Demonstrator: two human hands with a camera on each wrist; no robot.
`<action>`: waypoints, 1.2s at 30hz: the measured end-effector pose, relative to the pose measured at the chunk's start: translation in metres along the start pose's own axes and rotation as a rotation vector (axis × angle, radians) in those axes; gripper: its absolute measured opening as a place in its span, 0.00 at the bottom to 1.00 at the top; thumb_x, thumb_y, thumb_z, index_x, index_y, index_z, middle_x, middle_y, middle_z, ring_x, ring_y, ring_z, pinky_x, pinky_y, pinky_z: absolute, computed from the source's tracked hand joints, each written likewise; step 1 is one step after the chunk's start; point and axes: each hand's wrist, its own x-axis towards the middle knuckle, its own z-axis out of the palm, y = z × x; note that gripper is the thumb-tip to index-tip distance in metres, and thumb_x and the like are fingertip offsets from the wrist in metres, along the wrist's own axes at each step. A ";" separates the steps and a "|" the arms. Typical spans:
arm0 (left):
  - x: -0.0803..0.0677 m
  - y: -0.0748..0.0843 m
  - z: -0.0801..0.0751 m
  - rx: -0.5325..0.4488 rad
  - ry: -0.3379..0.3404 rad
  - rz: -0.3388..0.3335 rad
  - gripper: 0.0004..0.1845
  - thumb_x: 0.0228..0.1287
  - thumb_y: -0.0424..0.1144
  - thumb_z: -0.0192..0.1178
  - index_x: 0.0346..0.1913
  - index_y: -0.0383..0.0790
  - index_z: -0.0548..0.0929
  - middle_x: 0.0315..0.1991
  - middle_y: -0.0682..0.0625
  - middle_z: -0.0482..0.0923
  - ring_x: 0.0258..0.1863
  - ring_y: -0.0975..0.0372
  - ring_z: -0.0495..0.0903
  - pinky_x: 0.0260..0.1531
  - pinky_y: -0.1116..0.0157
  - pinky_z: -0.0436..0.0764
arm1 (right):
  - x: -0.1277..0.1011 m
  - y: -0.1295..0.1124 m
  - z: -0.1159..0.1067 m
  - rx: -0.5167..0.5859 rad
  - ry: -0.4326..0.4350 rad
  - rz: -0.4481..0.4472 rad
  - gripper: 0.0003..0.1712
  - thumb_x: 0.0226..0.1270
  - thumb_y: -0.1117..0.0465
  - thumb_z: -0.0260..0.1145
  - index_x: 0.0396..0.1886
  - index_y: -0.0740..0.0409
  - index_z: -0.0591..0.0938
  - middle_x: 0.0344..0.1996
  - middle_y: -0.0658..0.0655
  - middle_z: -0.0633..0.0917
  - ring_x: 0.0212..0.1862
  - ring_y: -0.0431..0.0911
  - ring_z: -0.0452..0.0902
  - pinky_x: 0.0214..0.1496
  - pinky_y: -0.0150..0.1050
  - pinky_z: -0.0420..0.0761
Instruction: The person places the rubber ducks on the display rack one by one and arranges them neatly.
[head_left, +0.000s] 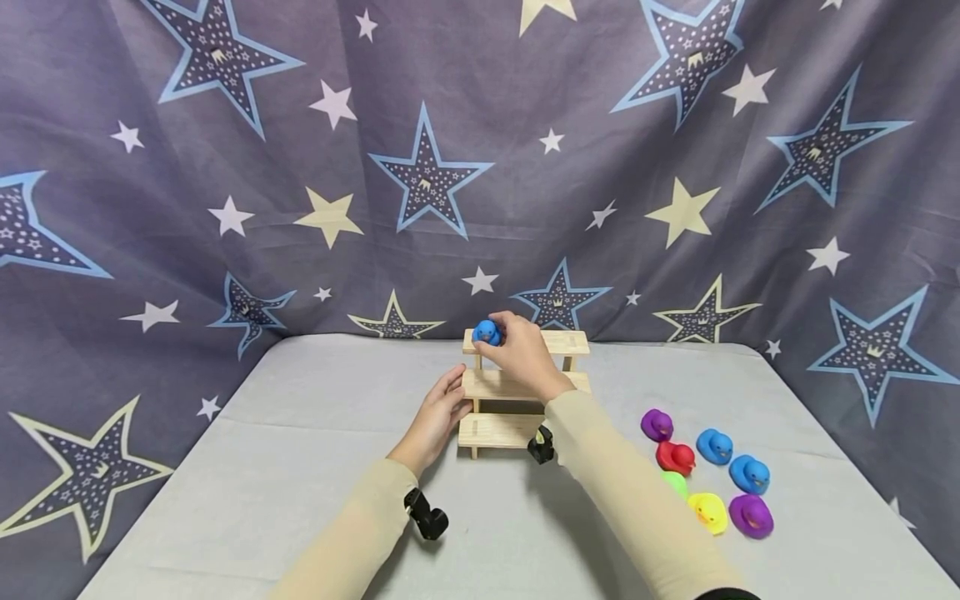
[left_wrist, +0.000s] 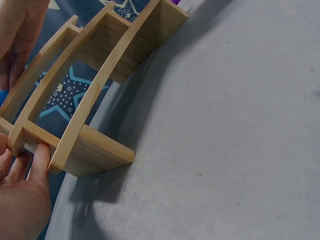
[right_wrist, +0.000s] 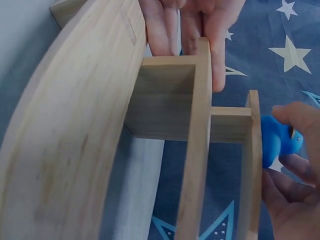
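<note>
A small three-step wooden shelf (head_left: 501, 430) stands mid-table; it also fills the left wrist view (left_wrist: 95, 100) and the right wrist view (right_wrist: 75, 130). My right hand (head_left: 521, 354) pinches a blue rubber duck (head_left: 487, 332) at the left end of the top step; the blue duck (right_wrist: 277, 140) shows against the top board. My left hand (head_left: 442, 412) rests with straight fingers (left_wrist: 40, 160) against the shelf's left side, at the middle step. Those fingers (right_wrist: 160, 25) appear beyond the shelf in the right wrist view.
Several rubber ducks lie at the right: purple (head_left: 657, 424), red (head_left: 675, 457), two blue (head_left: 714, 446), green (head_left: 675, 482), yellow (head_left: 708, 511) and another purple (head_left: 751, 515). A grey cloth covers the table (head_left: 300, 450). A star-patterned curtain (head_left: 450, 167) hangs behind.
</note>
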 end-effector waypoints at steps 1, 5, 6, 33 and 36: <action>0.000 0.000 0.000 0.000 -0.001 0.002 0.29 0.80 0.32 0.39 0.79 0.35 0.51 0.76 0.35 0.52 0.73 0.45 0.58 0.73 0.52 0.62 | 0.000 0.000 -0.001 0.002 -0.004 -0.001 0.33 0.63 0.53 0.73 0.64 0.64 0.77 0.51 0.60 0.83 0.49 0.50 0.81 0.53 0.41 0.83; 0.000 0.000 0.001 -0.002 0.001 0.007 0.29 0.79 0.32 0.39 0.79 0.34 0.51 0.76 0.35 0.53 0.73 0.45 0.58 0.73 0.52 0.62 | -0.003 0.001 -0.009 -0.004 -0.036 -0.001 0.34 0.63 0.53 0.73 0.65 0.64 0.76 0.55 0.60 0.82 0.51 0.50 0.82 0.55 0.41 0.83; 0.000 0.000 0.001 -0.003 0.002 0.008 0.28 0.79 0.31 0.39 0.79 0.34 0.52 0.76 0.35 0.53 0.73 0.45 0.58 0.73 0.52 0.62 | -0.004 0.002 -0.011 -0.004 -0.043 0.003 0.34 0.64 0.53 0.73 0.65 0.63 0.75 0.56 0.60 0.82 0.51 0.50 0.82 0.56 0.42 0.83; 0.000 0.001 0.002 0.004 0.015 0.001 0.31 0.75 0.31 0.38 0.79 0.35 0.53 0.77 0.36 0.52 0.74 0.45 0.58 0.73 0.52 0.63 | -0.052 0.039 -0.082 -0.064 -0.052 -0.109 0.29 0.70 0.49 0.67 0.61 0.65 0.79 0.56 0.65 0.82 0.53 0.57 0.82 0.55 0.51 0.84; 0.000 0.001 0.002 0.011 0.020 -0.005 0.32 0.73 0.30 0.37 0.79 0.37 0.54 0.77 0.37 0.51 0.74 0.45 0.58 0.72 0.52 0.63 | -0.055 0.046 -0.091 -0.049 -0.040 -0.120 0.27 0.71 0.51 0.66 0.60 0.67 0.79 0.55 0.65 0.82 0.54 0.59 0.81 0.55 0.51 0.84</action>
